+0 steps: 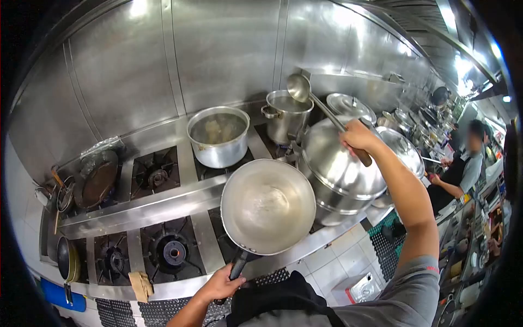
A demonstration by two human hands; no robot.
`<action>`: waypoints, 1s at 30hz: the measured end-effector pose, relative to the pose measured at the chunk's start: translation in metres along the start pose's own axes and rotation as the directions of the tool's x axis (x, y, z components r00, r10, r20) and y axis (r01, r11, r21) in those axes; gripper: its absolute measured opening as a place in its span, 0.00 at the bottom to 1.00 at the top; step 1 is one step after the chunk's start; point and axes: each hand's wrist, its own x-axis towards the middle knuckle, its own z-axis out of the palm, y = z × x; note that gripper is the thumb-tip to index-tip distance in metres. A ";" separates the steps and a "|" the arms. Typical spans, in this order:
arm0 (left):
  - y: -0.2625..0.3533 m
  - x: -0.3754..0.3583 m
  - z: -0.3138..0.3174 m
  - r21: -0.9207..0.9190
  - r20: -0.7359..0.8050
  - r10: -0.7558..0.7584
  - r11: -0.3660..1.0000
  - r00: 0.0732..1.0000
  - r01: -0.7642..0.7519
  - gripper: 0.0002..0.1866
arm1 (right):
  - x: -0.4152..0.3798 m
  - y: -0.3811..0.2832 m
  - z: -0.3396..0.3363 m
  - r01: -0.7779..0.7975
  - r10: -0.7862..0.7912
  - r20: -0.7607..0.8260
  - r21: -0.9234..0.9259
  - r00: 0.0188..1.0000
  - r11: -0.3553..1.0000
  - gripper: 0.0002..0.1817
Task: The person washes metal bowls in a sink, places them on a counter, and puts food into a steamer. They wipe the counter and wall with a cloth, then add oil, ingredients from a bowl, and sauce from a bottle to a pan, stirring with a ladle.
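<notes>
A wide pale metal pan point(268, 207) is over the front of the stove, with a little liquid visible inside. My left hand point(220, 284) is wrapped round its black handle. My right hand point(357, 140) grips the long handle of a ladle point(299, 88), whose bowl is above the rim of a tall steel pot point(289, 117) at the back. Under my right arm stands a large domed steamer pot point(340, 158). Left of the tall pot, an open aluminium pot point(218, 136) holds liquid and pale chunks.
Gas burners point(174, 252) run along the left, with a dark wok point(99, 182) and a small pan point(68, 259). A folded cloth point(141, 286) lies on the front edge. More lidded pots line the right. A co-worker point(463, 169) stands further right.
</notes>
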 end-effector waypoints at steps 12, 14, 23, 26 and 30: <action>0.121 0.078 -0.025 -0.111 -0.221 -0.023 0.994 0.975 -0.002 0.08 | 0.200 -0.020 0.004 0.026 0.073 0.246 -0.375 0.966 0.927 0.07; 0.137 0.089 -0.026 -0.100 -0.231 -0.020 0.995 0.973 -0.003 0.08 | 0.225 -0.006 0.000 -0.147 0.142 0.431 -0.021 0.891 0.989 0.08; 0.197 0.135 -0.048 -0.001 -0.258 0.018 1.000 0.966 -0.019 0.09 | 0.203 0.014 -0.025 -0.674 0.029 0.685 0.709 0.728 0.208 0.11; 0.208 0.156 -0.056 -0.050 -0.243 0.033 0.998 0.969 -0.047 0.11 | 0.194 0.013 -0.024 -0.686 -0.090 0.688 0.726 0.720 0.057 0.09; 0.226 0.181 -0.061 -0.093 -0.257 0.021 0.995 0.966 -0.046 0.13 | 0.190 0.007 -0.027 -0.649 -0.091 0.663 0.747 0.743 0.142 0.10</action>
